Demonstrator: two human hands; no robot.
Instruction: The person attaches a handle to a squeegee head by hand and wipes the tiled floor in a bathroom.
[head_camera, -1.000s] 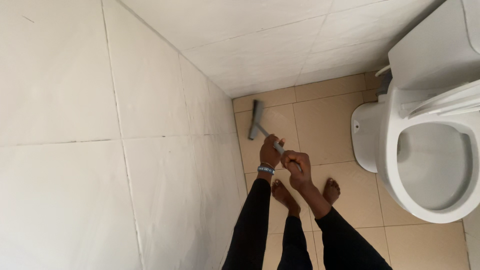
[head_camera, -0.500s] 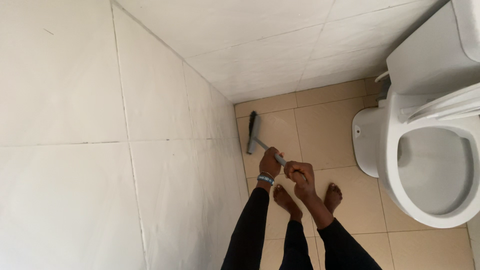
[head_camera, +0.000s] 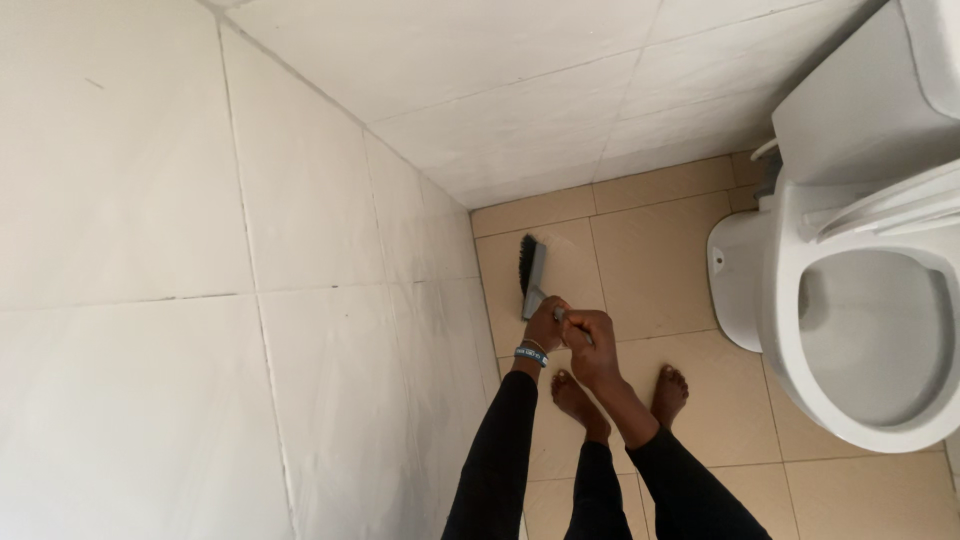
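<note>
One long-handled brush (head_camera: 533, 276) was in use, and both of the person's hands were on it. The left hand (head_camera: 545, 325) gripped the grey handle nearer the head, fingers wrapped tight around it; the right hand (head_camera: 592, 345) sat just behind, touching the left, its fingers likewise clamped round the handle. Most of the handle was hidden inside the two fists, so only a short grey stub showed between the hands and the brush head.

The brush head rested on the tan floor (head_camera: 650, 260) in the corner, just beside the white tiled wall (head_camera: 300, 200). Its long axis ran roughly up and down the floor, parallel to the foot of that wall, and the black bristles faced the wall. The handle slanted from the head back and to the right, toward the person's body.

One blue wristband (head_camera: 531, 354) circled the left wrist, above a black sleeve. Two bare feet stood on the floor below the hands, the left foot (head_camera: 578, 400) close under the fists and the right foot (head_camera: 670, 392) a little apart. One white toilet (head_camera: 850, 330) stood well off to the right, its seat raised.
</note>
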